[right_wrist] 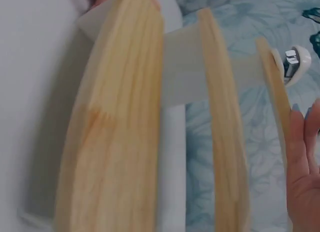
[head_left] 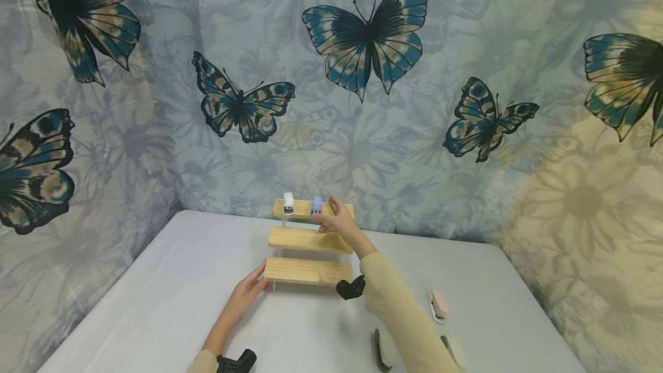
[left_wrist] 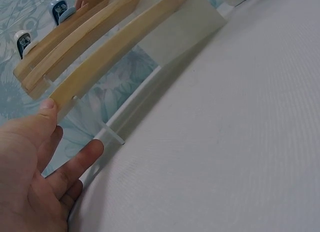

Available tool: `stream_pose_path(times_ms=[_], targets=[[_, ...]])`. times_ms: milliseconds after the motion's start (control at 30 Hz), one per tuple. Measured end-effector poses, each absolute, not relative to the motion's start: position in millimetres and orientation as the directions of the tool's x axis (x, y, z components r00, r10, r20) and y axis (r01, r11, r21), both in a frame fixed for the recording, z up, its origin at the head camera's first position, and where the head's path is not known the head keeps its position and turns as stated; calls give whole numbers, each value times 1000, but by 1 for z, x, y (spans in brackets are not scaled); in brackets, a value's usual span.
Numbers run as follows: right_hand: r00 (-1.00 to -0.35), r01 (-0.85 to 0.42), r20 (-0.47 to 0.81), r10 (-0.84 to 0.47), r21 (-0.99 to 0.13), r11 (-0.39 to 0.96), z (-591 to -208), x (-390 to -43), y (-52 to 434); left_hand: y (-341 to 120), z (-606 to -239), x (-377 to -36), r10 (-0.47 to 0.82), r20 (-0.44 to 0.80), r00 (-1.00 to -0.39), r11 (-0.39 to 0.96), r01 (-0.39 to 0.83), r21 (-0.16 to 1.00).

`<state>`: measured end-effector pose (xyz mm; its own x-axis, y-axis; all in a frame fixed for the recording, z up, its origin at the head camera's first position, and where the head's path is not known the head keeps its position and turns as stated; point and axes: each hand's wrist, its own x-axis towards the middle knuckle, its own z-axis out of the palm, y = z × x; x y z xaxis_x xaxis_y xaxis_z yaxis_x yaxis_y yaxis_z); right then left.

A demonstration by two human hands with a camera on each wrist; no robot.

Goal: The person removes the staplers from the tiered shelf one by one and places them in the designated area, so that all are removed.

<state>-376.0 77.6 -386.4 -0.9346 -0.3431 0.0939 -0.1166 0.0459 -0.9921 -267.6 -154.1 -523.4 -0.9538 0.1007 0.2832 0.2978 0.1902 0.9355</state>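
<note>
A three-tier wooden display stand (head_left: 308, 270) with pale plastic legs stands on the table. My left hand (head_left: 251, 289) holds the left end of its lowest board. In the left wrist view the thumb (left_wrist: 48, 104) lies on the board's end, with the fingers beside the leg below. On the top tier stand a white mini stapler (head_left: 288, 202) and, to its right, a blue mini stapler (head_left: 316, 204). My right hand (head_left: 339, 224) is at the top tier just right of the blue stapler, fingers extended, thumb side overlapping the stapler's lower part. In the right wrist view its fingers (right_wrist: 297, 142) reach along the top board.
A pink stapler (head_left: 438, 305) lies on the white table (head_left: 155, 304) to the right of the stand. Nearer, two pale staplers lie by my right sleeve (head_left: 401, 309), which partly covers them. A butterfly-print cloth (head_left: 362, 154) hangs behind the table.
</note>
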Motion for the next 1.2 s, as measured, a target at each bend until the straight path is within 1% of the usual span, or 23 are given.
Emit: stream_pose_path(times_ms=[100, 200, 300, 500, 600, 733, 833, 1000, 1100, 1200], targets=[[-935, -70, 79, -345, -997, -38, -375, -375, 73, -155, -523, -268, 106, 295, -950, 193, 311, 931], [-932, -32, 74, -355, -992, -124, -369, -376, 69, -155, -521, -267, 68, 247, -966, 206, 256, 944], [-929, -4, 54, -365, -991, -137, -367, -375, 68, -152, -521, -266, 46, 218, -975, 223, 222, 949], [-933, 14, 44, -357, -988, -157, -365, -375, 68, -150, -518, -268, 48, 250, -967, 231, 254, 939], [-934, 9, 37, -355, -992, -127, -366, -375, 68, -151, -519, -267, 60, 254, -965, 227, 261, 938], [-931, -46, 60, -360, -998, -47, -369, -375, 71, -150, -521, -266, 62, 268, -962, 205, 275, 939], [-926, -101, 88, -366, -995, 15, -370, -373, 77, -149, -523, -265, 49, 248, -967, 199, 253, 947], [-916, -134, 89, -392, -987, 87, -368, -364, 90, -149, -524, -263, 44, 211, -976, 220, 216, 951], [-914, -130, 74, -399, -985, 117, -363, -357, 94, -150, -524, -263, 57, 244, -968, 222, 250, 942], [-908, -117, 61, -414, -987, 112, -358, -352, 98, -152, -522, -264, 82, 283, -956, 222, 294, 929]])
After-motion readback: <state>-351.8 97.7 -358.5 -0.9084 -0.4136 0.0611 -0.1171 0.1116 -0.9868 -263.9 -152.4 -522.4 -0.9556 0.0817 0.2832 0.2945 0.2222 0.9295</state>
